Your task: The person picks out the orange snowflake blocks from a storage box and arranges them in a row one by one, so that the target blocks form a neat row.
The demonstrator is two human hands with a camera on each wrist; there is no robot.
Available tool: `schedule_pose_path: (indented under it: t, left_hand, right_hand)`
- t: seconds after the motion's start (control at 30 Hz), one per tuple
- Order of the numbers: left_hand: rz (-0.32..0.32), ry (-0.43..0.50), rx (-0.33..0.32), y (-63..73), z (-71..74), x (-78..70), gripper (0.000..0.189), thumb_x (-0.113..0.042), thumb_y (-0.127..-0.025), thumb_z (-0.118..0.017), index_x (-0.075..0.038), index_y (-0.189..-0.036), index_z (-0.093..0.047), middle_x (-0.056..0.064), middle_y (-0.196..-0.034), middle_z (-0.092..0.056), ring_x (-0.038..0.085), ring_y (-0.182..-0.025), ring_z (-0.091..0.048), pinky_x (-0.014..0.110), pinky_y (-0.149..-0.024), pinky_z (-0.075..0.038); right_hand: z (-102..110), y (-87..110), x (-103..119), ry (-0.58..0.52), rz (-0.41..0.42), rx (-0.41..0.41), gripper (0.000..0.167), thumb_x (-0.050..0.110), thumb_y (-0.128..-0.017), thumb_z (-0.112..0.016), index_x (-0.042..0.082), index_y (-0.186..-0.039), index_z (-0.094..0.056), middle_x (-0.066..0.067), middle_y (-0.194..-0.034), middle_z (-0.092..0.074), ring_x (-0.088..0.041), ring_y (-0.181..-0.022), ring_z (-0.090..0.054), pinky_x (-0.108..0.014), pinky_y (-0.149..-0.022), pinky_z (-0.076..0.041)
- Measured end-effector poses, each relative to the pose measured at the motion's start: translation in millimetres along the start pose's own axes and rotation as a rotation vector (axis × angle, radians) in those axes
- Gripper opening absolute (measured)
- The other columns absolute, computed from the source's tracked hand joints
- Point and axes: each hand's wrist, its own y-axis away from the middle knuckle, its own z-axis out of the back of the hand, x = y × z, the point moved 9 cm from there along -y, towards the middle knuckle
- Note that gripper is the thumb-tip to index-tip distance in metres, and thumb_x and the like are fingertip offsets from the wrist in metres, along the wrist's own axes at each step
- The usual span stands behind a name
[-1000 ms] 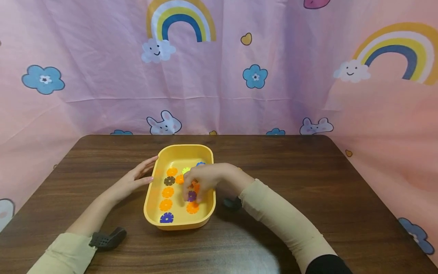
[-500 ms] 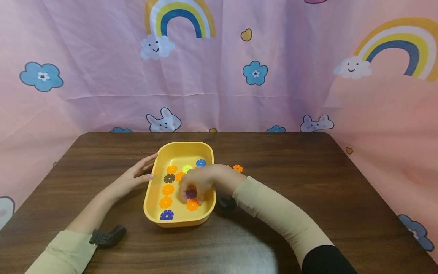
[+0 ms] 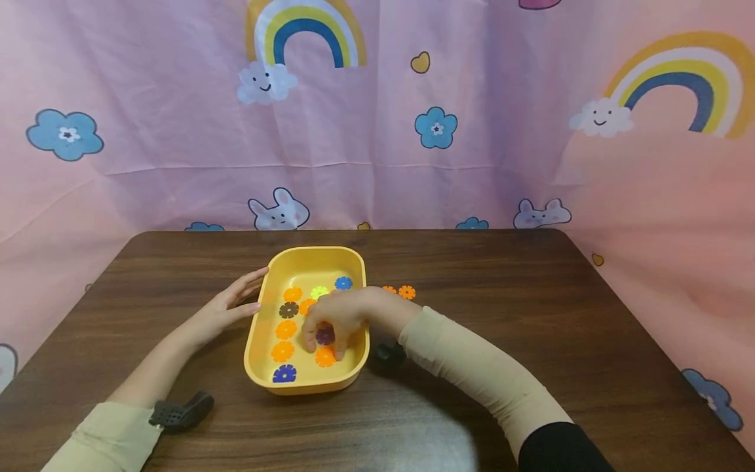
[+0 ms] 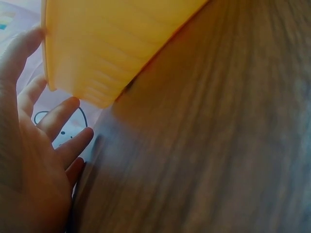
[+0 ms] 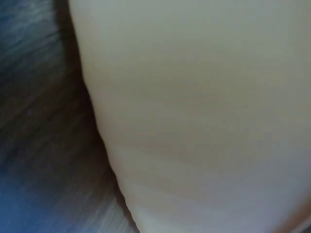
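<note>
A yellow tray (image 3: 257, 380) with rounded corners stands on the table, holding several flower-shaped plastic discs. My left hand (image 3: 227, 309) rests its spread fingertips on the tray's left rim; the left wrist view shows thumb and fingers (image 4: 58, 119) at its outer wall. My right hand (image 3: 342, 314) reaches over the right rim, fingers bent down inside. Between its fingers and thumb shows a purple disc (image 3: 325, 337); I cannot tell whether it is pinched. The thumb tip meets an orange disc (image 3: 324, 357). The right wrist view is filled by a pale sleeve (image 5: 184, 116).
Inside the tray also lie a dark-blue disc (image 3: 284, 373), a brown disc (image 3: 288, 310), a lime disc (image 3: 319, 292) and a blue disc (image 3: 343, 283). Beyond the right forearm, an orange disc (image 3: 407, 292) lies on the brown table (image 3: 501, 314). A patterned curtain (image 3: 330, 131) hangs behind.
My right hand has shifted slightly left within the tray, its thumb now at the orange disc's edge. Orange discs behind the forearm have come into view. My left hand stays on the rim.
</note>
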Motion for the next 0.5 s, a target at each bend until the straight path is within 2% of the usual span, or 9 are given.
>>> schedule_pose_path:
  t: [0.17,0.33,0.5]
  left_hand:
    - [-0.004,-0.010,0.002,-0.8,1.8,-0.9,0.062,-0.011,-0.099,-0.050,-0.012,-0.153,-0.019,0.021,-0.154,-0.020,0.045,-0.137,-0.020,0.061,-0.099,-0.029]
    - [-0.002,-0.005,-0.001,-1.1,1.6,0.1,0.063,-0.011,-0.098,-0.051,-0.011,-0.153,-0.020,0.021,-0.155,-0.018,0.047,-0.137,-0.019,0.065,-0.100,-0.026]
    - [0.003,-0.002,-0.004,-1.5,-1.4,1.3,0.063,-0.012,-0.098,-0.051,-0.012,-0.153,-0.020,0.020,-0.155,-0.019,0.046,-0.137,-0.020,0.065,-0.100,-0.026]
  right_hand:
    - [2.6,0.2,1.4,-0.036,-0.003,-0.020,0.034,0.017,-0.070,-0.086,0.022,-0.097,-0.067,0.007,-0.093,-0.057,-0.008,-0.087,-0.049,-0.020,-0.078,-0.037]
    - [4.8,0.4,0.6,0.017,-0.028,-0.046,0.028,0.020,-0.070,-0.086,0.025,-0.090,-0.067,0.008,-0.091,-0.056,-0.006,-0.086,-0.048,-0.021,-0.077,-0.034]
    - [2.0,0.5,-1.3,0.009,-0.046,-0.046,0.025,0.021,-0.070,-0.085,0.023,-0.086,-0.066,0.007,-0.086,-0.057,-0.007,-0.083,-0.048,-0.021,-0.074,-0.036]
